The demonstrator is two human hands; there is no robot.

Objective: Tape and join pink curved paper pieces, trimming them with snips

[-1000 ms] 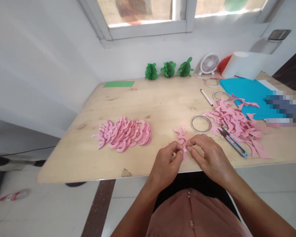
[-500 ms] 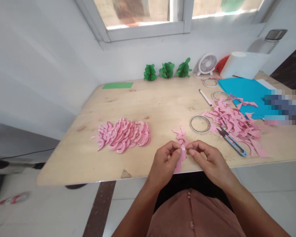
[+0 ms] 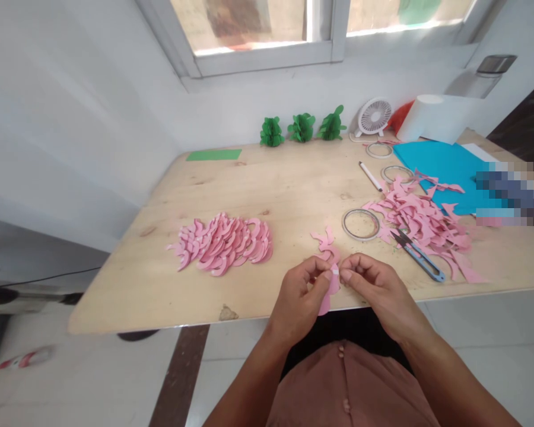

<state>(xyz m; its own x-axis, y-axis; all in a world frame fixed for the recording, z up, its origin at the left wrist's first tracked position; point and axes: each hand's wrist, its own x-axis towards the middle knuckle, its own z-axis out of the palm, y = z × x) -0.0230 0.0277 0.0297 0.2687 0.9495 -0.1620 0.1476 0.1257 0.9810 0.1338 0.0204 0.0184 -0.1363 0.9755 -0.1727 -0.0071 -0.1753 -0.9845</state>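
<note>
My left hand [image 3: 300,293] pinches a pink paper piece [image 3: 334,284] with a small white patch near its top, close to the table's front edge. Just right of it, my right hand [image 3: 380,287] has thumb and forefinger pressed together; whatever is between them is too small to make out. Beyond my fingers lie pink paper scraps [image 3: 324,238]. Left of my hands sits a pile of curved pink paper pieces [image 3: 231,243], several with white patches. To the right, blue-handled thread snips [image 3: 420,256] rest against a heap of pink offcuts [image 3: 427,213].
A tape roll [image 3: 360,225] lies beyond my right hand, with more rolls and a white pen [image 3: 371,177] behind. Blue sheets [image 3: 449,154] are at right. Green paper figures [image 3: 301,127] and a small fan [image 3: 374,117] stand along the wall. A green strip [image 3: 214,155] lies back left.
Both hands have shifted slightly to the right, and the pink paper piece has moved with my left hand. The piles and tools have stayed where they were.
</note>
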